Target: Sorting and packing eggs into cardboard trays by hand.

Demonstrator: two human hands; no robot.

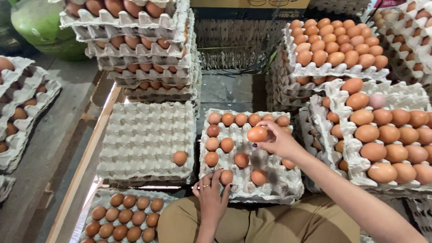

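Note:
My right hand [278,141] holds a brown egg [257,134] by the fingertips above the middle grey egg tray [270,186], which is partly filled with brown eggs along its far and left rows. My left hand [210,194], with a ring on one finger, rests on the tray's near edge, its fingers touching an egg [226,177] in the near row. To the left lies another grey tray [144,135] with a single egg [180,157] near its right front corner.
Stacks of filled egg trays stand at the back left [135,49], back right [333,45] and right [387,135]. Another filled tray [123,216] lies near my left knee. More trays [22,108] sit on the wooden floor at left. A green container [40,22] stands far left.

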